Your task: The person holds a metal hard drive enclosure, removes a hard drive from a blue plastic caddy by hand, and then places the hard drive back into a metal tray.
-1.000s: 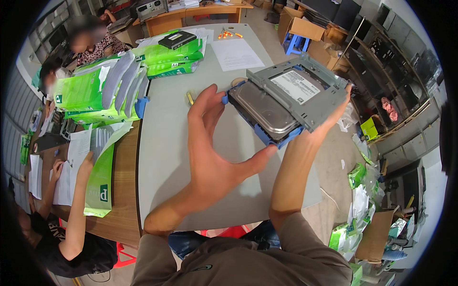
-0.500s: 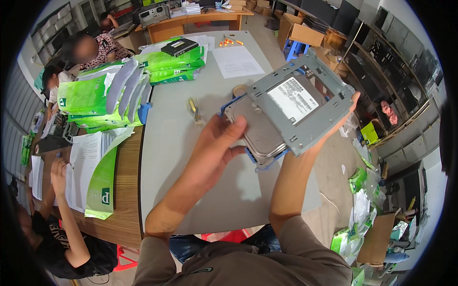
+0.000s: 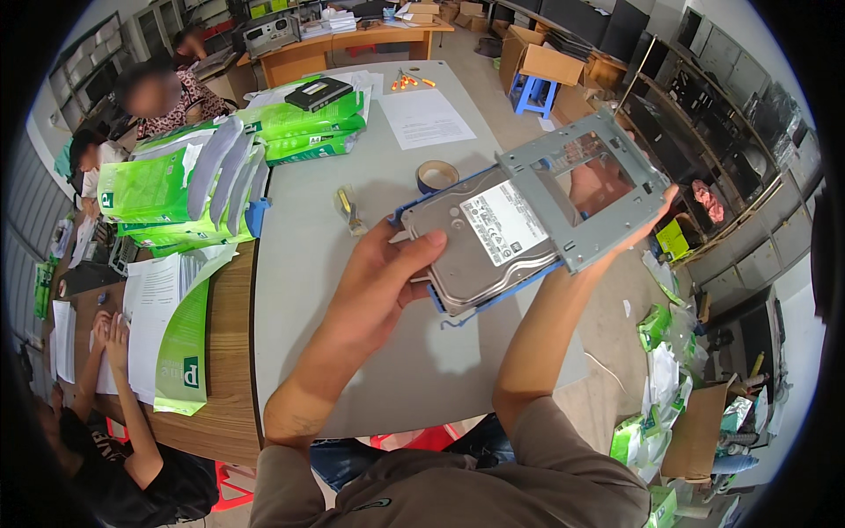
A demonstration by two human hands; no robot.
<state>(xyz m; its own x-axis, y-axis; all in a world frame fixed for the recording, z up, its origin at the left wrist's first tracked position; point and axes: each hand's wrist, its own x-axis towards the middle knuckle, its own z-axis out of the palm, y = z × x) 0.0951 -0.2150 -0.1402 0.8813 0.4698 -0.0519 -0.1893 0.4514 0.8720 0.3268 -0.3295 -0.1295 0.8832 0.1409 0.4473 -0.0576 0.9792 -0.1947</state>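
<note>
A silver hard drive [image 3: 462, 280] with a white label is partly out of a grey metal drive bracket [image 3: 588, 245], in front of me above the table. Blue plastic rails [image 3: 515, 288] run along the drive's sides. My left hand [image 3: 378, 277] is closed on the drive's outer end, thumb on top and fingers underneath. The bracket rests in my right hand [image 3: 600, 187], which grips its far right end from below; part of that hand shows through the bracket's window. Beyond the drive, a tape roll [image 3: 426, 182] and a small packet with a yellow item [image 3: 347, 209] lie on the grey table [image 3: 304, 299].
Green paper packs [image 3: 154, 185] are stacked at left, with a black device [image 3: 319, 92] on the farther ones. A paper sheet [image 3: 427, 121] and red-and-yellow-handled tools [image 3: 411, 81] lie toward the far end. Another person's hands [image 3: 112, 339] are at the brown table on the left.
The drive has slid farther out of the bracket, leaving the bracket's window open and showing more of the label. My right hand with the bracket has moved slightly right, my left slightly left.
</note>
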